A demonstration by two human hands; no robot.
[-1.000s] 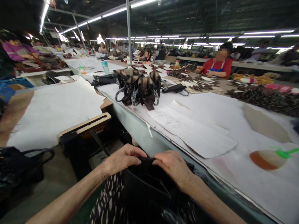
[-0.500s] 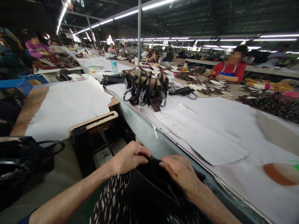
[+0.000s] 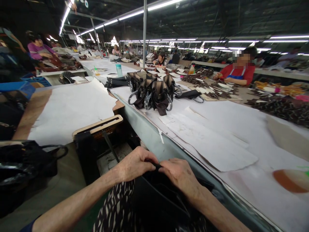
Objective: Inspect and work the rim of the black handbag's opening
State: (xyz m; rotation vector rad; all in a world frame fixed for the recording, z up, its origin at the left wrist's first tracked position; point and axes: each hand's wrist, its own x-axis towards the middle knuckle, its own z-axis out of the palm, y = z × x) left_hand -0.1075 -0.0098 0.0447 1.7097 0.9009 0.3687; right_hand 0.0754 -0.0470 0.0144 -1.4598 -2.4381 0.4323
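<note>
A black bag (image 3: pixel 159 203) lies over my lap with its mouth open towards me. My left hand (image 3: pixel 137 163) pinches the bag's far upper edge between thumb and fingers. Right beside it, my right hand (image 3: pixel 178 175) grips the same edge, its fingers nearly touching the left hand's fingertips. The fingers of the right hand curl over into the bag's mouth, so their tips are partly hidden. The dark inside of the bag shows little detail.
On the paper-covered table (image 3: pixel 217 129) stand several dark bags with wrapped handles (image 3: pixel 154 93). More black bags (image 3: pixel 26 164) lie at my left, near a stand with a pale, padded top (image 3: pixel 98 125). A bottle of orange-brown liquid (image 3: pixel 291 181) lies at the right. A co-worker in red (image 3: pixel 238 72) sits across.
My right hand has slid left along the bag's edge, closing the gap to my left hand. My left hand stays pinched on the edge, nearly in place.
</note>
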